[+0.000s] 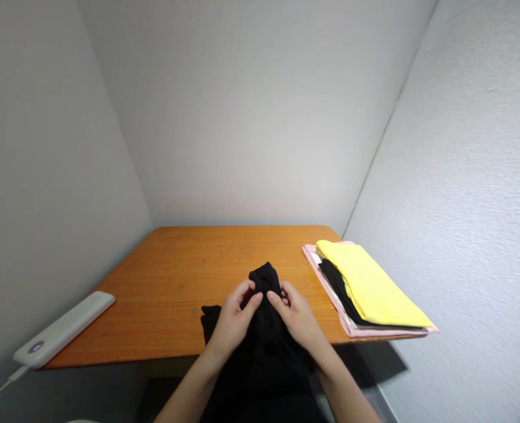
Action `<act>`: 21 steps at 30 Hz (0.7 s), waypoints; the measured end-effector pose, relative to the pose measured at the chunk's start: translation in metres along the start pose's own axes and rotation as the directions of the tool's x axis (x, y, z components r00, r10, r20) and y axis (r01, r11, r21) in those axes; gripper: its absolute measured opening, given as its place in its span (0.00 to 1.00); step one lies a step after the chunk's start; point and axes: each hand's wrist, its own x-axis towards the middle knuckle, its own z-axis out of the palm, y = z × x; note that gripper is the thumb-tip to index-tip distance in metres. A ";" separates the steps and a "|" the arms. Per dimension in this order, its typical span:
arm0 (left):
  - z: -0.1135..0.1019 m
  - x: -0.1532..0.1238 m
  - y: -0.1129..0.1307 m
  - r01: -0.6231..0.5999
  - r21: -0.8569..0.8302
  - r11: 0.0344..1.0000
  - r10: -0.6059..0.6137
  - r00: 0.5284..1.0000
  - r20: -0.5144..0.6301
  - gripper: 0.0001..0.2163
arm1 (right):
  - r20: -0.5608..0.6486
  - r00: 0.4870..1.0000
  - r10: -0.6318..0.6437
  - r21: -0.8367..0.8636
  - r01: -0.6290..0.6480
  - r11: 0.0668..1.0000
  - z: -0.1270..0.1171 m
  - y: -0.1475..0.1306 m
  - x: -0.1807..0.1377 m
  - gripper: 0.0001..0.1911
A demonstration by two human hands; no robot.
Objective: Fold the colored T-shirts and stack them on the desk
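Both my hands pinch a black cloth garment near the front edge of the wooden table. My left hand is closed on its left side, thumb on top and fingers beneath. On the other side my right hand grips the same fabric, its thumb close to the left thumb. A bunched end of the cloth rises beyond the fingertips. Another black part lies on the table beside my left wrist. The lower part hangs toward me over the edge, and its exact kind cannot be made out.
At the right edge lies a stack of folded cloths, with a yellow cloth on top, black and white ones under it, and a pink cloth at the bottom. A white power bank with a cable sits at the left edge. Walls enclose the table.
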 end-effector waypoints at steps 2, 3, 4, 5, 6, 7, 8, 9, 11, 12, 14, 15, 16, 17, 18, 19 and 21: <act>-0.008 -0.002 0.007 -0.004 -0.026 1.000 0.002 0.999 -0.052 0.09 | -0.005 1.000 -0.014 0.006 0.014 1.000 -0.013 -0.003 0.001 0.17; -0.013 -0.002 0.010 -0.008 -0.040 0.999 0.005 0.996 -0.088 0.09 | -0.011 1.000 -0.021 0.006 0.021 1.000 -0.021 -0.004 0.002 0.16; -0.020 -0.003 0.013 -0.013 -0.051 0.999 0.007 0.992 -0.128 0.09 | -0.017 1.000 -0.026 0.006 0.026 1.000 -0.030 -0.005 0.003 0.15; -0.027 -0.003 0.016 -0.018 -0.060 0.998 0.008 0.986 -0.169 0.09 | -0.027 0.999 -0.034 0.004 0.034 0.999 -0.039 -0.006 0.004 0.15; -0.034 -0.004 0.020 -0.025 -0.062 0.998 0.012 0.978 -0.206 0.09 | -0.047 0.998 -0.047 0.000 0.047 0.999 -0.050 -0.006 0.005 0.15; -0.043 -0.004 0.023 -0.036 -0.057 0.998 0.022 0.970 -0.242 0.09 | -0.079 0.995 -0.068 -0.007 0.068 0.998 -0.060 -0.007 0.005 0.15; -0.051 -0.006 0.027 -0.052 -0.040 0.998 0.040 0.963 -0.267 0.09 | -0.119 0.988 -0.097 -0.019 0.095 0.995 -0.071 -0.008 0.005 0.16; -0.060 -0.007 0.032 -0.071 -0.005 0.997 0.067 0.957 -0.283 0.09 | -0.166 0.977 -0.132 -0.033 0.128 0.991 -0.081 -0.009 0.004 0.16; -0.076 -0.013 0.043 -0.126 0.132 0.983 0.162 0.937 -0.311 0.08 | -0.260 0.944 -0.205 -0.087 0.188 0.978 -0.100 -0.011 -0.001 0.17; -0.084 -0.017 0.050 -0.150 0.237 0.960 0.223 0.921 -0.321 0.08 | -0.305 0.922 -0.238 -0.128 0.208 0.970 -0.108 -0.014 -0.005 0.16; -0.096 -0.026 0.067 -0.168 0.498 0.851 0.364 0.872 -0.328 0.07 | -0.404 0.860 -0.311 -0.250 0.223 0.942 -0.120 -0.020 -0.015 0.16; -0.101 -0.032 0.076 -0.162 0.628 0.761 0.439 0.841 -0.317 0.07 | -0.458 0.812 -0.362 -0.332 0.221 0.917 -0.125 -0.025 -0.021 0.15; -0.105 -0.037 0.085 -0.153 0.742 0.653 0.519 0.803 -0.292 0.07 | -0.507 0.750 -0.425 -0.421 0.216 0.881 -0.129 -0.031 -0.027 0.15; -0.109 -0.042 0.094 -0.141 0.833 0.535 0.600 0.758 -0.257 0.07 | -0.545 0.677 -0.495 -0.509 0.203 0.837 -0.133 -0.037 -0.033 0.15; -0.113 -0.047 0.103 -0.122 0.901 0.417 0.680 0.700 -0.220 0.07 | -0.569 0.604 -0.558 -0.586 0.179 0.790 -0.137 -0.045 -0.038 0.15; -0.117 -0.051 0.112 -0.093 0.946 0.310 0.756 0.627 -0.186 0.07 | -0.571 0.552 -0.608 -0.646 0.155 0.748 -0.143 -0.053 -0.042 0.16; -0.125 -0.057 0.130 0.003 0.987 0.159 0.863 0.485 -0.141 0.08 | -0.538 0.540 -0.647 -0.704 0.134 0.697 -0.158 -0.069 -0.045 0.18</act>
